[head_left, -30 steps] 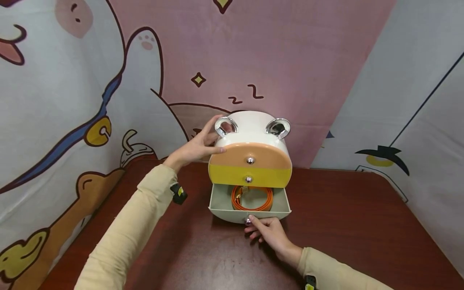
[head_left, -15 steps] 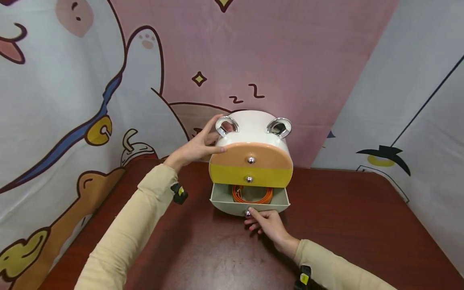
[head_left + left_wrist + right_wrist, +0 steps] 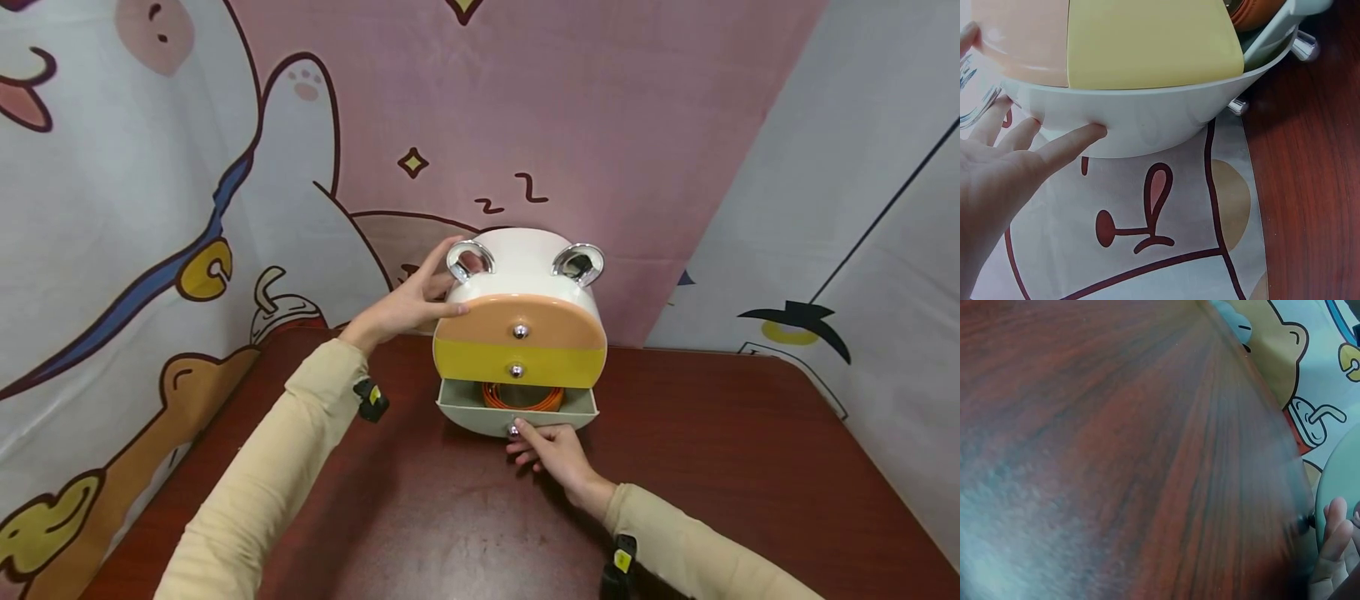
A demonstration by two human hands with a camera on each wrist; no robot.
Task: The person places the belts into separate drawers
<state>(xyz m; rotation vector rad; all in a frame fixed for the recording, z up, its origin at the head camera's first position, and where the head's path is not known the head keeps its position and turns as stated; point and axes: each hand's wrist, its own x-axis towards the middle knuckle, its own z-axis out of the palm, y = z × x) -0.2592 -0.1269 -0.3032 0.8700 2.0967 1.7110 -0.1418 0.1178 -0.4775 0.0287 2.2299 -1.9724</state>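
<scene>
A small white drawer cabinet [image 3: 525, 258] with two silver ears stands at the table's middle. Its orange drawer [image 3: 480, 321] and yellow drawer [image 3: 472, 362] are closed; the pale green bottom drawer [image 3: 465, 417] sticks partly out. Inside that one lies a coiled orange belt [image 3: 553, 401], its rear part hidden beneath the yellow front. My left hand [image 3: 408, 307] rests on the cabinet's left side, fingers extended along the white wall and thumb on the front edge. With thumb and fingers, my right hand [image 3: 558, 457] pinches the silver knob [image 3: 513, 431] of the green drawer.
The dark red-brown table [image 3: 720, 450] extends to both sides and in front of the cabinet. Directly behind it hangs a cartoon-printed cloth [image 3: 637, 125], which also runs along the left and right sides.
The green drawer has slid inward, moved by my right hand at its knob, and less of the belt shows. My left hand has stayed in place on the cabinet.
</scene>
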